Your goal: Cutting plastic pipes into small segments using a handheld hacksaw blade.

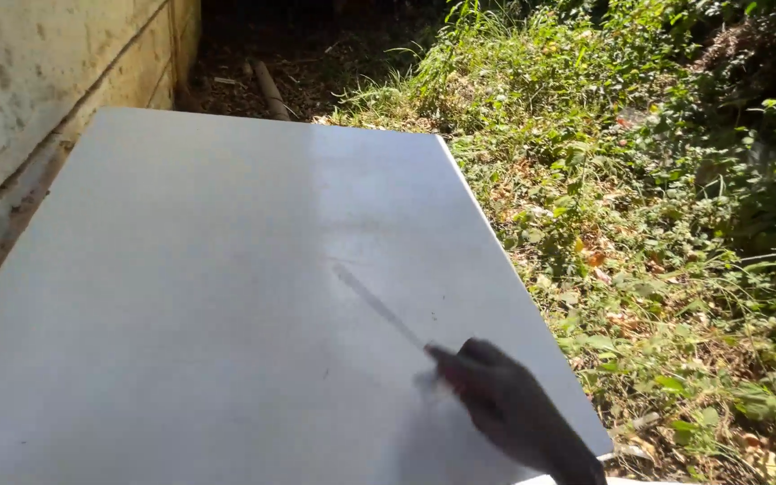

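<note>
- A thin, rod-like tool [379, 307] is seen lying at a slant over the lower right part of a large white panel [181, 296]; it is blurred, so its kind cannot be told
- The near end of the tool is enclosed by the right hand [496, 395], which is curled closed around it in a fist-like grip; the hand is shown dark and in shadow
- The far tip of the tool is directed up and to the left across the panel; whether it touches the surface cannot be told
- The panel is shown flat and glossy, with a few small dark specks near the tool
- A pale concrete wall [38, 81] is seen along the left edge of the panel
- Green weeds and grass [657, 198] in sunlight are seen to the right of the panel
- A brownish pipe [269, 90] is seen lying on shaded bare ground beyond the far edge of the panel
</note>
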